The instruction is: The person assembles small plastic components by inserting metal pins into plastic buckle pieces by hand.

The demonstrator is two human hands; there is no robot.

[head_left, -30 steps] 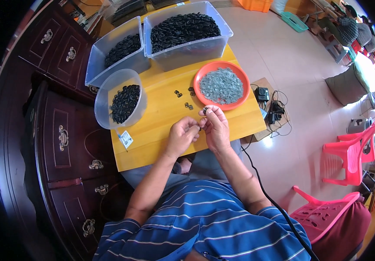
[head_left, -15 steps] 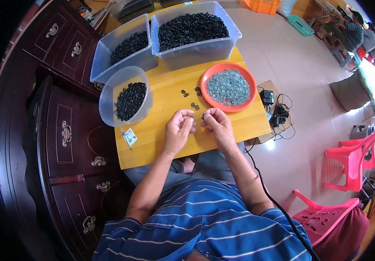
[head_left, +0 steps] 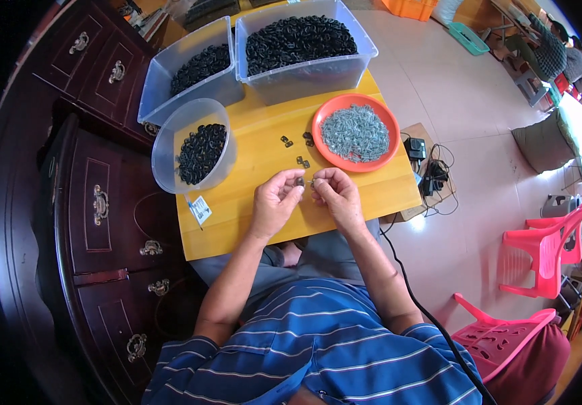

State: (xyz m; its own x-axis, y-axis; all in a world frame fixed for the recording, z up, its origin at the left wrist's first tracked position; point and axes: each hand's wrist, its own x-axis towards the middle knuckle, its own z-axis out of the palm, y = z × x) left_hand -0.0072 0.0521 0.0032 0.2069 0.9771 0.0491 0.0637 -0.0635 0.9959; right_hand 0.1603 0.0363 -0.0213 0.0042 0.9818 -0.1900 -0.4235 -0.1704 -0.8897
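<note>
Over the near part of the yellow table (head_left: 250,223), my two hands face each other, fingertips a small gap apart. A small dark buckle-like piece (head_left: 299,181) is pinched in my left hand (head_left: 275,204). Between thumb and fingers of my right hand (head_left: 339,200) is a thin, light metal pin (head_left: 310,182), its end pointing at the dark piece; whether the two touch is too small to tell. Just beyond my hands lie several loose dark pieces (head_left: 303,163). An orange-red plate (head_left: 394,144) heaped with small silvery metal pins (head_left: 355,133) sits beyond my right hand.
At the left stands a round clear tub (head_left: 162,165) of black pieces. Two larger clear bins (head_left: 304,79) (head_left: 159,101) of black pieces are behind it. Dark wooden drawers (head_left: 102,202) border the table's left. Cables, adapters (head_left: 432,177) and pink chairs (head_left: 540,253) are on the right.
My fingertips have shifted slightly, so the dark piece in my left hand and the light pin at my right fingers now show more plainly. The view has tilted a little.
</note>
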